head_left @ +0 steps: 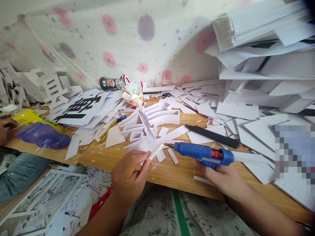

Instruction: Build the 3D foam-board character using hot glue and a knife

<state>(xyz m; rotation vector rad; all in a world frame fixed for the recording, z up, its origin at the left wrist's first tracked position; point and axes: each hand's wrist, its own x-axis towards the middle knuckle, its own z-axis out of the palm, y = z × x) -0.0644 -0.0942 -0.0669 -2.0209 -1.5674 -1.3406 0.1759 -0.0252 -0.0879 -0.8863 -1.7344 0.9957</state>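
Observation:
My left hand (131, 175) pinches a small white foam board strip (156, 151) between thumb and fingers. In my right hand (219, 178) is a blue glue gun (204, 153), gripped by its handle. The metal nozzle points left and comes up close to the strip; whether it touches I cannot tell. Just beyond my left hand stands a white board structure (150, 123) with curved upright walls. A black utility knife (213, 136) lies behind the glue gun. Small white offcuts (173, 156) are scattered beneath the nozzle.
A paper cup (134, 101) holding packets stands at the back, beside a dark can (109, 84). Stacked white boards (265, 65) rise on the right. At left lie a purple object (43, 135), a yellow package (34, 118) and a printed sheet (81, 106); another person's hand (7, 127) shows there.

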